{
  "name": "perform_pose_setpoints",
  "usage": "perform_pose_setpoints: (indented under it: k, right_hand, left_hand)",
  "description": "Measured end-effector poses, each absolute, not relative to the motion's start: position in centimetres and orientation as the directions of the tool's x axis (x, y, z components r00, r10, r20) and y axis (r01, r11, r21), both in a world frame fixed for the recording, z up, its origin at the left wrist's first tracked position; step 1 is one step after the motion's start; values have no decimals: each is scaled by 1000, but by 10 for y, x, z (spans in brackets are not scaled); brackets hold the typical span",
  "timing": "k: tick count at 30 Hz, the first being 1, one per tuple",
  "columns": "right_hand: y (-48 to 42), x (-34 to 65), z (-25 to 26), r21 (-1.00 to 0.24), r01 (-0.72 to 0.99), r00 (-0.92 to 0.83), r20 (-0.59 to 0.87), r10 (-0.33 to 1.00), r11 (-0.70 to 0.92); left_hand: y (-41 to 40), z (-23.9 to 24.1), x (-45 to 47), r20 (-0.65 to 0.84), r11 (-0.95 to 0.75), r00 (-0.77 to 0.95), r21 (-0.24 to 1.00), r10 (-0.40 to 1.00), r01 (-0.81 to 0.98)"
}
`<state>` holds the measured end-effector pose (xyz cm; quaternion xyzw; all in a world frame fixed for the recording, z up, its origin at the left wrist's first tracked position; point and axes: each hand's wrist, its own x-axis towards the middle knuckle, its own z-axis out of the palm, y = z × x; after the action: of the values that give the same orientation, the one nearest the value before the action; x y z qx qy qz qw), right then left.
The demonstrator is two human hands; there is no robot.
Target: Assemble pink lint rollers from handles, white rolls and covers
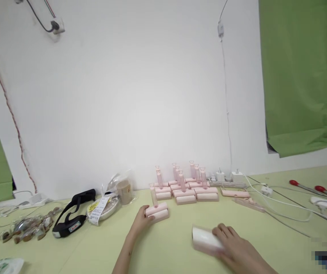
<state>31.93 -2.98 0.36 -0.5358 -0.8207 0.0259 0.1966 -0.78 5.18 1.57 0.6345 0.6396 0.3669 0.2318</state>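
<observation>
My left hand (141,224) rests on the yellow-green table, fingers wrapped round the left end of a pink lint roller (157,211) that stands with its handle upright. To the right, my right hand (232,243) is closed over a white roll in a pink holder (206,239) lying on its side. Behind them, near the wall, several more pink lint rollers (185,186) stand in rows with their handles up.
A black strap device (72,219), a labelled round packet (102,207) and a bagged cup (123,188) lie at left, beside small brown wrapped items (26,228). White chargers and cables (238,177) run right. Red-tipped tools (318,188) lie at far right. Green cloth (303,76) hangs above.
</observation>
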Motion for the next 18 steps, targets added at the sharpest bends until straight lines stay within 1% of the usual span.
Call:
perform_pose_setpoints:
  k: [3, 5, 7, 9, 11, 12, 13, 14, 15, 16, 17, 18]
  right_hand:
    - [-46, 323, 8, -309, 850, -365, 242, 899, 428]
    - [-50, 318, 14, -336, 831, -392, 209, 896, 443]
    - [-50, 312, 18, -384, 799, -421, 193, 886, 463]
    - [-48, 309, 19, -471, 756, -414, 192, 890, 454]
    - [-45, 309, 20, -639, 678, -337, 169, 926, 363]
    - [-43, 309, 19, -752, 592, -294, 133, 947, 290]
    - [-42, 309, 19, -866, 460, -265, 77, 961, 196]
    - [-42, 309, 19, -954, 287, -267, 2, 964, 81]
    - [-42, 308, 18, -994, 95, -308, -73, 949, -46]
    - [-43, 307, 17, -982, -88, -373, -126, 919, -170]
    - [-44, 306, 15, -929, -238, -441, -158, 883, -285]
    - [-46, 304, 14, -858, -348, -497, -173, 851, -377]
  left_hand:
    - [80, 13, 22, 234, -67, -184, 772, 955, 632]
    - [81, 7, 39, 290, -59, -271, 774, 918, 631]
    - [69, -1, 50, 339, -80, -311, 779, 888, 622]
    - [48, -8, 60, 333, -127, -280, 816, 900, 564]
    - [25, -11, 72, 253, -149, -194, 889, 948, 433]
    - [13, -10, 80, 191, -134, -130, 925, 973, 355]
    - [2, -7, 89, 124, -103, -55, 951, 991, 290]
    - [-7, -3, 100, 62, -66, 21, 968, 998, 242]
    - [-14, 3, 112, 10, -30, 90, 976, 996, 216]
    - [-19, 10, 124, -33, 1, 145, 976, 989, 218]
    - [-22, 18, 136, -59, 16, 172, 970, 983, 243]
    - [-23, 26, 148, -66, 12, 174, 957, 983, 291]
